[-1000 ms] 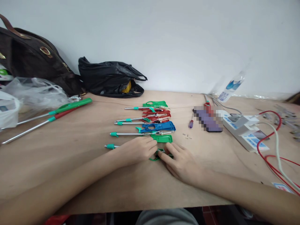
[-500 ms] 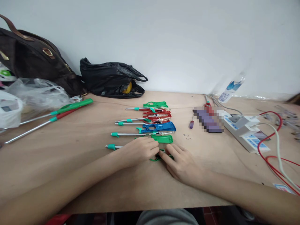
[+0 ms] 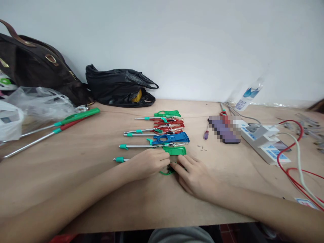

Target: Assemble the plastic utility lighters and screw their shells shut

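Nearest me on the table lies an opened long-necked lighter. Its green handle shell (image 3: 167, 172) shows between my hands, and its metal tube with a teal sleeve (image 3: 119, 159) sticks out on the left. My left hand (image 3: 151, 162) is closed over it, fingertips pinched together; what they hold is hidden. My right hand (image 3: 193, 173) has its fingers bent onto the shell, index finger pressing at dark parts inside. Just beyond lies a loose green handle half (image 3: 174, 151). Behind it are a blue handle half (image 3: 172, 138) and several opened lighters with red handles (image 3: 169, 127).
Right of the row lie small screws (image 3: 201, 147), a purple screwdriver (image 3: 206, 134), a phone (image 3: 225, 130) and a power strip (image 3: 263, 143) with red and white cables. Two whole lighters (image 3: 76, 116) lie left. A black plastic bag (image 3: 118, 86) and a bottle (image 3: 249, 94) stand by the wall.
My left hand has shifted very slightly left, its fingers still pinched. My right hand stays on the green shell, which shows a little further left. The view has tilted slightly.
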Demonstrator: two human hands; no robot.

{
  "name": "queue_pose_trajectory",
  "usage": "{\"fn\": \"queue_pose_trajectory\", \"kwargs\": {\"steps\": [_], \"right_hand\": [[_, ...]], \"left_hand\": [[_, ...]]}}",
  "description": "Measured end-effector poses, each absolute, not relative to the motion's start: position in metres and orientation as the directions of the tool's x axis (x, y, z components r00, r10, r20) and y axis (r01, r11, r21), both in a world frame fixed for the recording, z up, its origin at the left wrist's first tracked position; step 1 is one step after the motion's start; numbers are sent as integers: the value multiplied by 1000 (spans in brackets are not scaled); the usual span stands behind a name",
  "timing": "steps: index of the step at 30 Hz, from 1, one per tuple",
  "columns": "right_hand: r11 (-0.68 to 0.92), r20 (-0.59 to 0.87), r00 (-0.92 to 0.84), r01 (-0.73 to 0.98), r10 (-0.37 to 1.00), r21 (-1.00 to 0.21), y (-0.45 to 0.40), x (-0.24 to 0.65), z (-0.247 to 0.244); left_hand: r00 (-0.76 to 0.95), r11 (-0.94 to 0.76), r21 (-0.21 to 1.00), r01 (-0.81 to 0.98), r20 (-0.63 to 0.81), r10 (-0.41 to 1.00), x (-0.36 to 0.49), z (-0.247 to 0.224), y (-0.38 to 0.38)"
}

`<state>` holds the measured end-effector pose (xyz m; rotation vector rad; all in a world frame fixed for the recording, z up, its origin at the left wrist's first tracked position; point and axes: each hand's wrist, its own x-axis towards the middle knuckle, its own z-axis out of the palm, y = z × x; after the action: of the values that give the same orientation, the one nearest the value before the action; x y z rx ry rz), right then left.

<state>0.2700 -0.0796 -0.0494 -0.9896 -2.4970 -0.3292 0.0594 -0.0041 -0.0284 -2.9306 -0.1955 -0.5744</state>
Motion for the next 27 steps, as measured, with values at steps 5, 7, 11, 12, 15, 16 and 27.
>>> {"fn": "queue_pose_trajectory", "kwargs": {"steps": [5,7,11,12,15,16,27], "right_hand": [[717,403,-624,685,669,-129,-75,273,-50],[715,398,-622,684,674,-143,-75,273,-50],[721,414,-628,684,659,-111,-75,272,-50],[722,422,-628,684,654,-101,-76,272,-51],[727,448,-626,682,638,-84,-76,272,-52],[729,455,-626,680,634,-81,-77,273,-52],[730,485,-656,682,578,52,-80,273,-51]], "left_hand": [[893,-967,124,222,373,252,52,-26,-1],[894,-953,193,235,342,290,50,-23,-1],[897,-925,266,271,280,343,45,-14,-1],[900,-922,272,275,265,346,44,-12,0],[919,-927,275,256,227,321,40,-9,1],[921,-928,272,255,223,319,39,-10,2],[934,-964,51,260,238,265,44,-13,-3]]}}
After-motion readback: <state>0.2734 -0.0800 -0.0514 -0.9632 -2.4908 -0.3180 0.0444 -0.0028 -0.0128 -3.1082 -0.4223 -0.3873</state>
